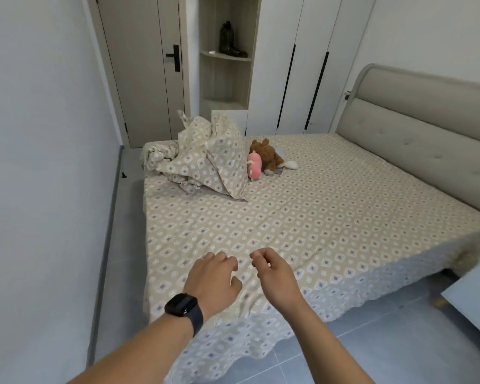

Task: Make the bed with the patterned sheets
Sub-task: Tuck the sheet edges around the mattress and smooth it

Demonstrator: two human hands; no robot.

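Beige patterned sheet (302,217) lies spread flat over the bed (416,126), its near edge hanging over the side towards the grey tiled floor (372,342). Both hands hover just above that near edge, close together. The left hand (215,278), with a dark watch (182,306) on its wrist, has its fingers loosely curled, its grip holding nothing. The right hand (272,273) also has curled fingers, its grip empty. At the far left corner sits a crumpled duvet (205,159) in the same pattern, with a pink toy (254,169) and a brown bear (266,155) just beside it.
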